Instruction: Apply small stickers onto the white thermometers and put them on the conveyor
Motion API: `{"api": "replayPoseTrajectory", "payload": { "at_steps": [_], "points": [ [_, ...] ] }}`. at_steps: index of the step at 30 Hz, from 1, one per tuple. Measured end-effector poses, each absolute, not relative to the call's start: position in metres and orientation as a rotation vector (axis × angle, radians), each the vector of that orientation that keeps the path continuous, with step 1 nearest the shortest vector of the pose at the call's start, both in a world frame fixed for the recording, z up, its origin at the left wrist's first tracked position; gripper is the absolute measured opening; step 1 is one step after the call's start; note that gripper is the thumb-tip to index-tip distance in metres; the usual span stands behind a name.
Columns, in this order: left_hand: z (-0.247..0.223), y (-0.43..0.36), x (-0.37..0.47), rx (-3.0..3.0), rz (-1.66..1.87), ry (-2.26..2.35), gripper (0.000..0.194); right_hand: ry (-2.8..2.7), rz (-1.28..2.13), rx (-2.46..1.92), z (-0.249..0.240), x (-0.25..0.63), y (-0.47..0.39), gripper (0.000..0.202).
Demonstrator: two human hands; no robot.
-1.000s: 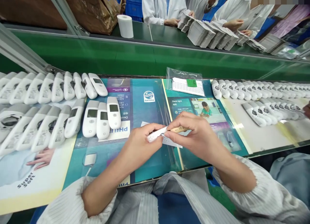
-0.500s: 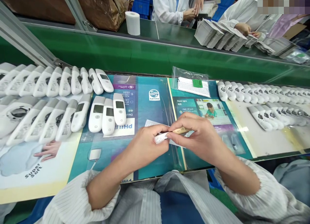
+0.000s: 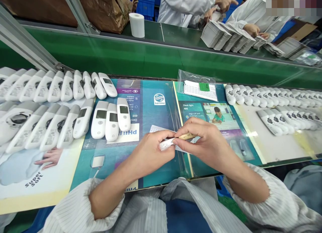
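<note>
Over the middle of the table, my left hand (image 3: 154, 150) is closed around a white thermometer (image 3: 166, 144). Only its rounded end shows, and the rest is hidden in the fingers. My right hand (image 3: 201, 135) pinches a slim beige tool (image 3: 187, 136) with dark marks, which looks wooden. Its tip is hidden where the fingertips of both hands meet at the white thermometer. A pale sheet with small print (image 3: 156, 128) lies flat beneath the hands. Left of them, several white thermometers with grey tips and small screens (image 3: 112, 122) lie face up.
More thermometers (image 3: 52, 88) line the table's left in two rows, many showing open backs. Further rows (image 3: 281, 117) lie at the right. A clear bag with a dotted label sheet (image 3: 200, 89) lies behind my hands. Across the green barrier (image 3: 141, 56), co-workers handle paper stacks (image 3: 216, 35).
My hands keep nearly the same pose and grip. Across the barrier, a co-worker's arm has swung to the right with a finger pointing.
</note>
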State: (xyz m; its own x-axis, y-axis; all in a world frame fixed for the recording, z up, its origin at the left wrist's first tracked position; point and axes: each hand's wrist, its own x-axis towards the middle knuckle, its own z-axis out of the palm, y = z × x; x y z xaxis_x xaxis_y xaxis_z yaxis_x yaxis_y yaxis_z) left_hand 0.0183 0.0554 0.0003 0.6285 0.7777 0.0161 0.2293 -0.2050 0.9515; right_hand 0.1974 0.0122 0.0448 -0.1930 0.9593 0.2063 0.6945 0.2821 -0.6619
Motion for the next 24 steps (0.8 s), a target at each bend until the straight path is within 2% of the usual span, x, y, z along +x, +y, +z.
{"api": "replayPoseTrajectory", "payload": {
  "at_steps": [12, 16, 19, 21, 24],
  "points": [
    [0.003, 0.056, 0.016, 1.65, 0.636, 0.739, 0.03, -1.98, 0.548, -1.505, 0.045, 0.194, 0.011, 0.006],
    [0.005, 0.06, 0.015, 1.544, 0.646, 0.736, 0.03, -2.03, 0.364, -1.493, 0.053, 0.207, 0.01, 0.004],
    [0.008, 0.058, 0.011, 1.384, 0.657, 0.758, 0.029, -1.907, 0.245, -1.517, 0.059, 0.223, 0.009, 0.027],
    [0.009, 0.052, 0.01, 1.215, 0.643, 0.728, 0.029, -1.803, 0.383, -1.522, 0.057, 0.228, 0.006, 0.039],
    [0.014, 0.043, 0.015, 1.046, 0.613, 0.626, 0.04, -1.604, 0.835, -1.39, 0.041, 0.226, -0.002, 0.037]
  ]
}}
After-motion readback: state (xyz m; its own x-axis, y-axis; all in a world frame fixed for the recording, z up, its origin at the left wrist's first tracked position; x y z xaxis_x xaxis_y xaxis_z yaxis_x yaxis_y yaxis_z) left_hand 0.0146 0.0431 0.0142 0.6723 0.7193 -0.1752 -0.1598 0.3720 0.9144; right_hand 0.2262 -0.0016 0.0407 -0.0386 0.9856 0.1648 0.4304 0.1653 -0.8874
